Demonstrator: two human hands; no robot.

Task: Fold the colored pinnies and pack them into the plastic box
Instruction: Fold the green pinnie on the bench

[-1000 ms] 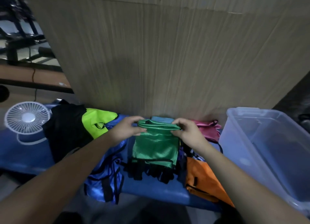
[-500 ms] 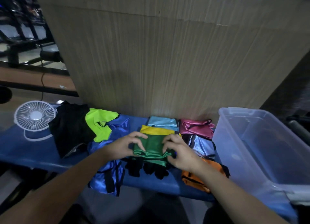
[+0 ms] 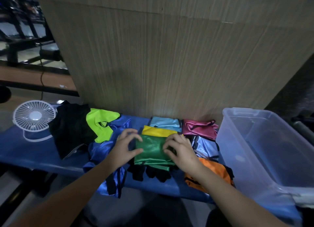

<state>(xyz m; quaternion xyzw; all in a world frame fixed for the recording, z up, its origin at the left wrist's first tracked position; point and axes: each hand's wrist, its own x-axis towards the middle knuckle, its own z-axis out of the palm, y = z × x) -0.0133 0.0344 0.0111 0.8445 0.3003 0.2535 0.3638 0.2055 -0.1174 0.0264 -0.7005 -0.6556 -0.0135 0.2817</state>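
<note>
At the middle of the blue bench [image 3: 34, 152], near its front edge: lying folded into a flat rectangle, the green pinny [image 3: 152, 150], sitting on dark fabric [image 3: 149, 173] spilling over the front edge. Flanking it, left hand [image 3: 125, 145] at its left edge with fingers loosely curved and spread, thumb tip touching the cloth, nothing clamped. Pressing down on its right part, right hand [image 3: 180, 150], fingertips bent onto the fabric; cannot tell whether pinching a fold. Peeking out just behind, a yellow pinny [image 3: 158, 131]; behind that, against the wooden panel [image 3: 169, 56], a light blue pinny [image 3: 165, 122] and beside it a pink one [image 3: 198, 128]. Lying just right of the green, a pale blue pinny [image 3: 206, 146] and an orange one [image 3: 215, 172] at the front edge. Draping over the front edge to the left, a royal blue pinny [image 3: 105, 152]. Resting toward the left end, a lime pinny [image 3: 102, 123] on black cloth [image 3: 71, 129], then a white fan [image 3: 34, 116]. Standing open at the right end, the plastic box [image 3: 265, 184].
</note>
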